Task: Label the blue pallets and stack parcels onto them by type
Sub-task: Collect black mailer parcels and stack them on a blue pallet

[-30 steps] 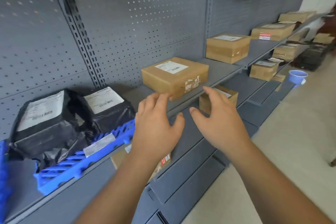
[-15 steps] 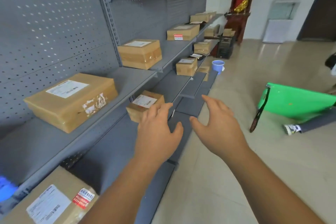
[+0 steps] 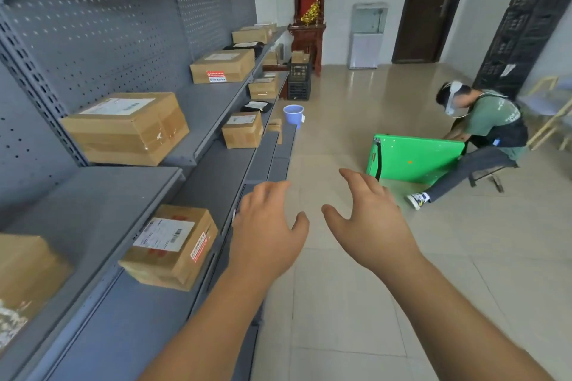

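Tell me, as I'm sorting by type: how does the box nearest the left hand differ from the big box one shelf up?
The near box sits on the lower shelf, the big box one shelf higher. The near box has a red-and-white sticker on its side; the big box's side shows only tape. Both are brown cardboard with a white top label.

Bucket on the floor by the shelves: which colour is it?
The bucket is light blue; head view.
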Available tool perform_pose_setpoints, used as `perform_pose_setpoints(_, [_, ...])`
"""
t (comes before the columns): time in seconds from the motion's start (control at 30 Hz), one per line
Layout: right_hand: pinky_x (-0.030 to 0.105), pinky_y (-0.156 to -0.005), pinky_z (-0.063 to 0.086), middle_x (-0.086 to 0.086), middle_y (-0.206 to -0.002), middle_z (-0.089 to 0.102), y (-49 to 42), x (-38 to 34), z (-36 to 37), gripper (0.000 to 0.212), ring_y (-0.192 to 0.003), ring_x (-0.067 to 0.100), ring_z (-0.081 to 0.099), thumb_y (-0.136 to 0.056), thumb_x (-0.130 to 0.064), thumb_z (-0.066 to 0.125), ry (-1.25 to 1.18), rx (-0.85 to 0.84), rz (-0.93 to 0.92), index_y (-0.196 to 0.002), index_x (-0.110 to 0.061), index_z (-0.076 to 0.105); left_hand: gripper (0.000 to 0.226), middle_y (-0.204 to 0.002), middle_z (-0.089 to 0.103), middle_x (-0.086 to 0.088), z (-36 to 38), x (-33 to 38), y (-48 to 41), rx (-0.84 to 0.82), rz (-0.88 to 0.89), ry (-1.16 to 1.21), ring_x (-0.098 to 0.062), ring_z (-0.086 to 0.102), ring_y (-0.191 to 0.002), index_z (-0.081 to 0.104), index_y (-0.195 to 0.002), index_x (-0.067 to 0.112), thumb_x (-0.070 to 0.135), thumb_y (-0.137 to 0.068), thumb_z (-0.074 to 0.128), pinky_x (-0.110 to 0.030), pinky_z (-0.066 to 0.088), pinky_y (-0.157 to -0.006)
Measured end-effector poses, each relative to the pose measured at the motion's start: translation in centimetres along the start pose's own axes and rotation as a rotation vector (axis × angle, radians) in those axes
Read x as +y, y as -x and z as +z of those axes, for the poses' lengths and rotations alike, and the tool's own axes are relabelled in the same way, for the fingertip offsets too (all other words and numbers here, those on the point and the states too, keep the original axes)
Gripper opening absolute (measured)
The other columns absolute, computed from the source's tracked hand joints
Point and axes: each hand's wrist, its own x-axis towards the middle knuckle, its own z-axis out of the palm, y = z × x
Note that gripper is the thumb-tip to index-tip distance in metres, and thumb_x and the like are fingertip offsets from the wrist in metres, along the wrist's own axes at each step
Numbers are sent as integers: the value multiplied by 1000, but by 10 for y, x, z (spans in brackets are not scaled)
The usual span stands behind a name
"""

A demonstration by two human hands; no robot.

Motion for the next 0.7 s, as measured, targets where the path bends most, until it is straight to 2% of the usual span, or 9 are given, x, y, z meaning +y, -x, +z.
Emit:
perform_pose_setpoints(0.33, [46, -109, 37, -5, -152, 45, -101, 34, 30, 70, -136, 26, 41, -89, -48, 61, 52, 44, 149, -152, -31, 36, 56, -147, 46, 6, 54, -8, -122, -103, 118, -12, -22, 42, -132, 44, -145, 29, 44, -93, 60, -44, 44, -103])
perform_pose_setpoints(0.53, [47, -109, 37, -7, -154, 42, -180, 91, 41, 71, -138, 24, 38, -89, -49, 60, 65, 43, 181, -153, -32, 35, 57, -146, 45, 8, 112, 1, -200, -144, 141, -64, -22, 41, -131, 42, -146, 31, 45, -93, 59, -42, 42, -100])
perform_pose_setpoints(0.7, [45, -110, 37, -6, -153, 43, -260, 143, 42, 71, -137, 24, 40, -89, -49, 60, 72, 1, 180, -153, -31, 35, 57, -148, 43, 8, 160, 26, -276, -162, 96, -65, -21, 39, -134, 41, -147, 30, 45, -94, 57, -43, 42, -104])
